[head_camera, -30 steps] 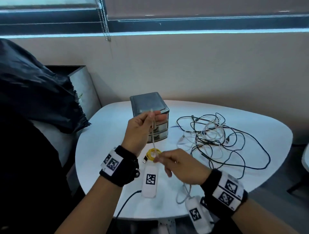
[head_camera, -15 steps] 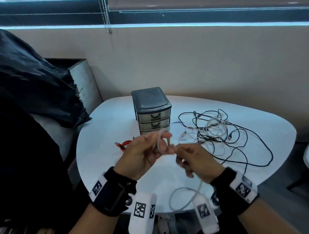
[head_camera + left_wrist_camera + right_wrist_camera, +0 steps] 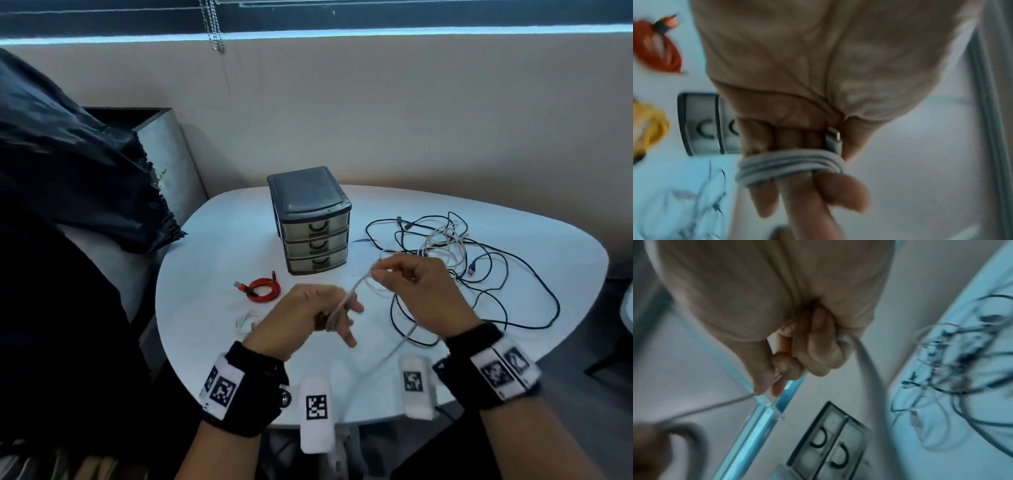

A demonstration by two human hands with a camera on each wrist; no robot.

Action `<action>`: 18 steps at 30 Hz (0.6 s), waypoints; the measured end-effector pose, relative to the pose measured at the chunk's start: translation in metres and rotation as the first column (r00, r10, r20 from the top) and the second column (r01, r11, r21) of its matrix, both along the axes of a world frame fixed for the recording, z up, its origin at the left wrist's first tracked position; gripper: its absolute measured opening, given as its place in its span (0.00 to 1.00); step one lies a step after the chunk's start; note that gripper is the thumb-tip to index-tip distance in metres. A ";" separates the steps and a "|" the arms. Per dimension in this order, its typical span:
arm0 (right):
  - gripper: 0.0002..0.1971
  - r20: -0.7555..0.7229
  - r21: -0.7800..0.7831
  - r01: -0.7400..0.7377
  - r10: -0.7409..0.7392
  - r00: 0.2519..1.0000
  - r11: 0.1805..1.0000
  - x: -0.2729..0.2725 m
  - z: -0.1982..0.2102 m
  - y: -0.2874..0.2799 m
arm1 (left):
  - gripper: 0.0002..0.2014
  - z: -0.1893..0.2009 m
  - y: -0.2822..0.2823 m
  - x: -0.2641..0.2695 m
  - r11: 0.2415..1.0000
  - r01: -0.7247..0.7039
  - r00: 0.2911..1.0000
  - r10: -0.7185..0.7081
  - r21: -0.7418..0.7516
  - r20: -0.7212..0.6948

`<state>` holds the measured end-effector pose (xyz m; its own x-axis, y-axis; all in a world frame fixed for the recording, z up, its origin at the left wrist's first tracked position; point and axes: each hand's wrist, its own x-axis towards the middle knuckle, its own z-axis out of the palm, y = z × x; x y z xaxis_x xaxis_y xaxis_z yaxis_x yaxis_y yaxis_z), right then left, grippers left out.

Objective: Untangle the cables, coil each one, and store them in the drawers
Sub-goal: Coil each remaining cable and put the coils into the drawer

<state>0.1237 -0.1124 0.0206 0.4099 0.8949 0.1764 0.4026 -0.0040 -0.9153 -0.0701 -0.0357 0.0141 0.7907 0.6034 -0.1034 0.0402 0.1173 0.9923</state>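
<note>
A white cable (image 3: pixel 356 289) is wound in several turns around the fingers of my left hand (image 3: pixel 342 318). In the left wrist view the coil (image 3: pixel 789 164) circles the straight fingers, and the thumb pins the connector (image 3: pixel 833 138) against the index finger. My right hand (image 3: pixel 375 274) pinches the same cable a little up and to the right, and the loose tail (image 3: pixel 394 349) hangs toward the table's near edge. The grey three-drawer unit (image 3: pixel 311 222) stands behind my hands with all drawers closed. A tangle of black and white cables (image 3: pixel 445 246) lies to its right.
A coiled red cable (image 3: pixel 263 289) and a small white coil (image 3: pixel 246 322) lie on the white table (image 3: pixel 222 240) left of my hands. A yellow coil (image 3: pixel 647 128) shows in the left wrist view. A black bag (image 3: pixel 68 171) sits left of the table.
My hands were together in front of the drawers. The right hand has moved up and to the right, drawing the white cable out from the left hand's fingers.
</note>
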 end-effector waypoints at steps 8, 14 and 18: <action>0.09 -0.183 -0.123 -0.194 0.170 0.968 0.973 -0.062 -0.068 -0.022 | 0.16 0.003 0.007 0.006 0.883 -0.310 0.801 0.442 -0.352 0.404; 0.10 -0.167 -0.191 -0.359 0.330 0.929 0.913 -0.055 -0.028 -0.047 | 0.20 -0.047 0.015 -0.009 0.814 -0.324 0.869 0.458 0.483 -0.189; 0.12 -0.016 -0.085 -0.127 0.126 0.992 0.988 -0.020 -0.017 -0.025 | 0.20 -0.052 -0.014 0.003 0.945 -0.016 0.933 0.131 0.327 -0.335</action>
